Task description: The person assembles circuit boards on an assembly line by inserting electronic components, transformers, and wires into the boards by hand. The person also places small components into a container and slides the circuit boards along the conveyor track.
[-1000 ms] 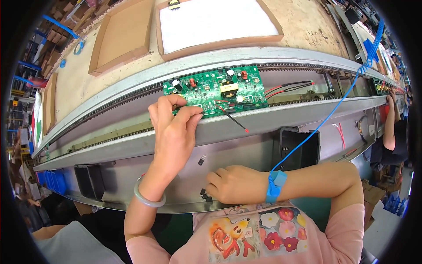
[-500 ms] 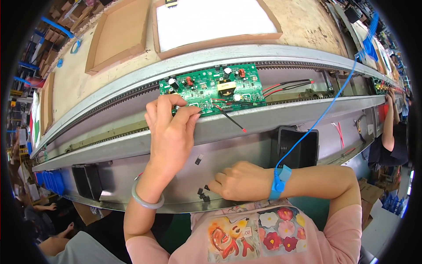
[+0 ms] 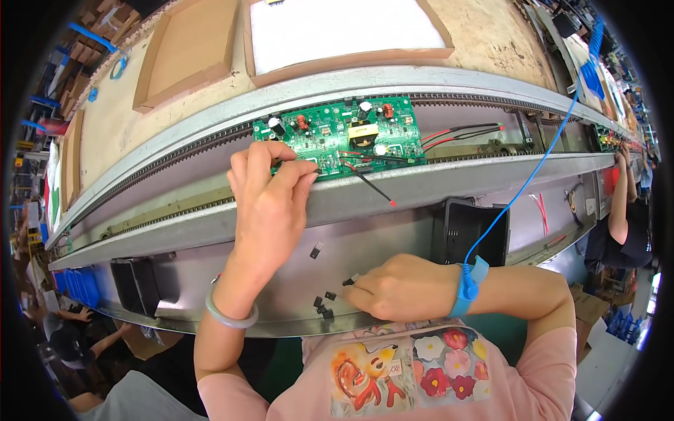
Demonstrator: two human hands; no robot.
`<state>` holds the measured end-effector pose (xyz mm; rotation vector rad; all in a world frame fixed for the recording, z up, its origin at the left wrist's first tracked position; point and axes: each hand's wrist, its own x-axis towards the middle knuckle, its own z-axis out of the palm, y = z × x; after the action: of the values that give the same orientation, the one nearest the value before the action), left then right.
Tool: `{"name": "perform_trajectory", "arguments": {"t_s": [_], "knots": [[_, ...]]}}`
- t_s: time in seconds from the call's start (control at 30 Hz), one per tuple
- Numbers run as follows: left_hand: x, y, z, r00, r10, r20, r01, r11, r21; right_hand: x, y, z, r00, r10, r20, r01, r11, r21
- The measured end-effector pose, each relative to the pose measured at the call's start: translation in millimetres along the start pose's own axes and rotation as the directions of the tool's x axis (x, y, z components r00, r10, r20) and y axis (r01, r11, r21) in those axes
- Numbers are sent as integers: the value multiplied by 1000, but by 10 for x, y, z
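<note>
A green circuit board [image 3: 326, 133] rests on the conveyor rails, with coils, capacitors, a yellow-wrapped transformer [image 3: 363, 132] and red and black leads on it. My left hand [image 3: 267, 189] is at the board's lower left corner, fingers closed in a pinch; what they grip there is mostly hidden. Between the fingertips of my right hand [image 3: 393, 288] is a black three-legged transistor [image 3: 351, 279], held just above the metal tray. Several loose transistors [image 3: 323, 306] lie to the left of that hand, and another transistor [image 3: 316, 250] lies alone farther up.
A black bin [image 3: 474, 231] stands in the tray on the right, another black bin [image 3: 135, 286] on the left. A blue cord [image 3: 523, 191] runs from my right wrist strap to the upper right. Cardboard trays [image 3: 186, 52] sit beyond the rails. A co-worker's arm [image 3: 619, 203] is at far right.
My right hand has moved slightly right and up from the loose transistors, and a transistor now shows in its fingertips. My left hand has stayed at the board's corner.
</note>
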<state>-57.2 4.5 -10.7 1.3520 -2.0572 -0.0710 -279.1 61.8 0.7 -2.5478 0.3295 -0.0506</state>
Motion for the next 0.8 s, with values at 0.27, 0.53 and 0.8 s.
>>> {"name": "perform_trajectory", "arguments": {"t_s": [0.27, 0.53, 0.8], "knots": [[-32, 22, 11, 1000, 27, 8, -28, 1000, 7, -37, -22, -94, 982, -20, -190, 26, 999, 30], [3, 46, 6, 998, 49, 36, -50, 998, 24, 8, -195, -545, 939, -50, -341, 26, 997, -74], [38, 56, -122, 988, 62, 138, -71, 996, 61, 282, 54, -1244, 842, 103, -529, -181, 979, -98]]}}
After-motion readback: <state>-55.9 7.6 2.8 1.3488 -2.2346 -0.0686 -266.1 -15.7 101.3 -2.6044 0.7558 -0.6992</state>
